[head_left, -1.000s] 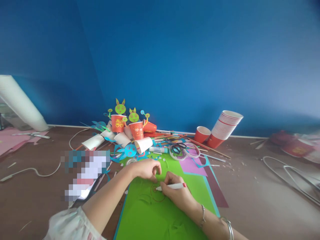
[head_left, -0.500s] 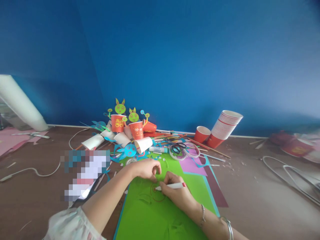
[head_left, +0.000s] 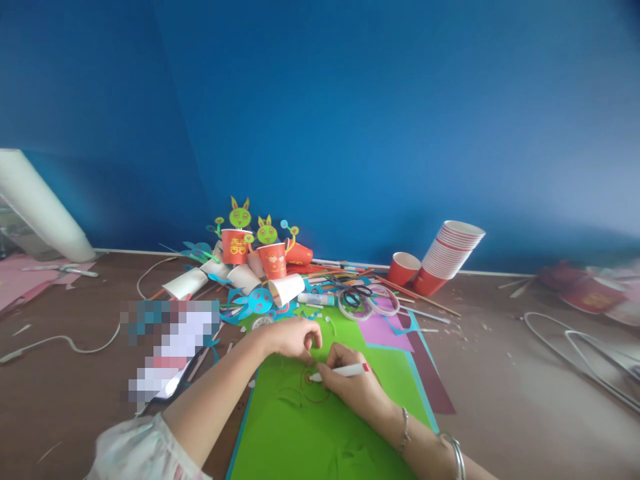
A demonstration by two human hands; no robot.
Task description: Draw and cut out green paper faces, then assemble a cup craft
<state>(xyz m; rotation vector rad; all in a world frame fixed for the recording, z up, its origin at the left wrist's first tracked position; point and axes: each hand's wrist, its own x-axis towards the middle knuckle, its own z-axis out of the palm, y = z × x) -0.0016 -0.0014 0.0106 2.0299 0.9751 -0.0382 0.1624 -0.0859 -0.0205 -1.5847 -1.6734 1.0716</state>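
Note:
A white marker with a red end (head_left: 350,371) is pinched in my right hand (head_left: 353,383), its tip at a small red mark inside a red circle (head_left: 316,402). The circle is drawn on a sheet of green paper (head_left: 285,440). My left hand (head_left: 295,337) rests on the same sheet just above the drawing, fingers bent and thumb apart, holding nothing. Part of the circle's right side is hidden by my right hand. Faint curved cut lines or creases show lower on the green sheet.
Behind the paper lie rabbit figures on red cups (head_left: 274,260), white cups (head_left: 186,285), a glue stick (head_left: 317,300), scissors (head_left: 356,295) and tape rolls (head_left: 385,301). A cup stack (head_left: 450,253) leans at the right. Left of my arm is a phone (head_left: 175,383); cables (head_left: 575,340) lie on both sides.
The marker in my right hand has shifted very slightly at the small red mark, and its back end sits a touch lower left. My left hand stays in place.

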